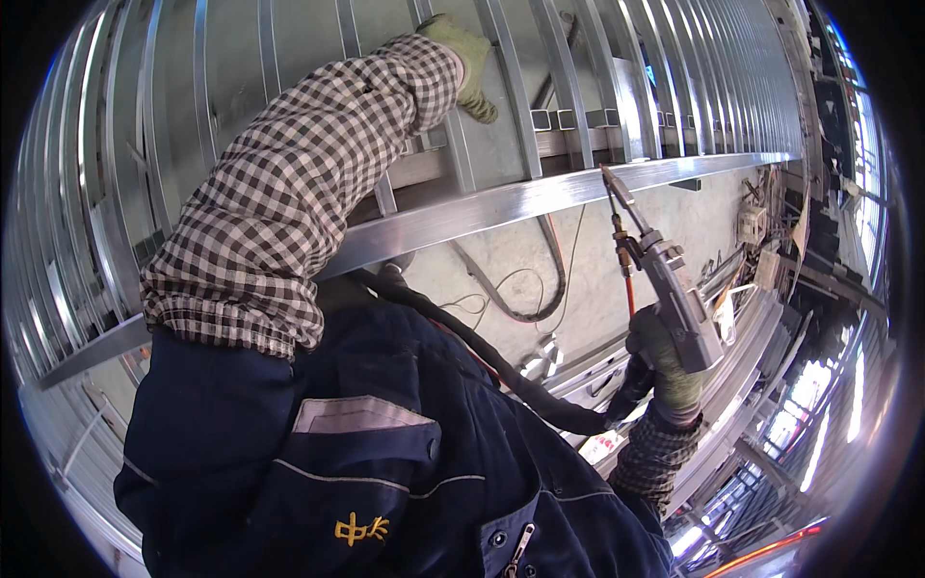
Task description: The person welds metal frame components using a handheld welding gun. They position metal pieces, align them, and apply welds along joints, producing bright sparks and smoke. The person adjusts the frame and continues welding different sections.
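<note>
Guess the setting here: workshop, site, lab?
Most likely a metal fabrication workshop. The right hand holds a welding torch at a long metal frame of many slats, which the gloved left hand steadies; hoses trail on the floor.

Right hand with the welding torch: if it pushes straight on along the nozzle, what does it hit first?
Most likely the long aluminium rail. The right hand holds the welding torch with its tip angled up and left, nearly at the rail's edge. Whether the tip already touches is unclear from this view.

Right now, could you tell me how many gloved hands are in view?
2. The left hand rests high on the metal frame; the right hand grips the welding torch at lower right. No others are visible.
</note>
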A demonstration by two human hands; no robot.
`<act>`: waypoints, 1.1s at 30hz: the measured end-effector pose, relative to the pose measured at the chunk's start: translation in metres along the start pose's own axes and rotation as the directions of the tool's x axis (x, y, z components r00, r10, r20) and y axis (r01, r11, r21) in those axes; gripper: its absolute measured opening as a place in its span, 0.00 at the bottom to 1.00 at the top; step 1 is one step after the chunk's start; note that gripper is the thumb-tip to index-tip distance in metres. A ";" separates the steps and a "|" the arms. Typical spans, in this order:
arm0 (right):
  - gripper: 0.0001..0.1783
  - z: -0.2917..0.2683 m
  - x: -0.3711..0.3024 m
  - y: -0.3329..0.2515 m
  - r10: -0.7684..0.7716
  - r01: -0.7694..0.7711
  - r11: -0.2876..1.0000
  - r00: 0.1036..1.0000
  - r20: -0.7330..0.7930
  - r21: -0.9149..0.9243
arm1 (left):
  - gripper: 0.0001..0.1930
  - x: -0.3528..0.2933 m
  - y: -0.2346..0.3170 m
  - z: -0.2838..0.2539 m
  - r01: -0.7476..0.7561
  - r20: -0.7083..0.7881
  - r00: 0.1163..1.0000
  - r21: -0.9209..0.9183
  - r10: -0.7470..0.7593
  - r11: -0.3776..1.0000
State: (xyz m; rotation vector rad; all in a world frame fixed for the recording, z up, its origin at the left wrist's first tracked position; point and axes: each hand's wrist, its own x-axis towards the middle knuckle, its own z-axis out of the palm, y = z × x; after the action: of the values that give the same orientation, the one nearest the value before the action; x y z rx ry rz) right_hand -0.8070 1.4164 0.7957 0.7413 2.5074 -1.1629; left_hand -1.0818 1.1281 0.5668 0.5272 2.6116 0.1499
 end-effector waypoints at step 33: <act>0.36 0.154 0.017 -0.024 -0.353 0.297 0.833 0.935 -0.035 -0.466 | 0.54 0.020 0.007 -0.019 -0.251 -0.120 0.961 -0.006 0.249 0.968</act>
State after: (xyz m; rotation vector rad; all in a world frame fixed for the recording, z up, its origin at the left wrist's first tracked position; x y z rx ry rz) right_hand -0.8287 1.2900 0.7050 0.2681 2.9281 -0.5721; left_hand -1.1048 1.1419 0.5765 0.8654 2.6441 0.2978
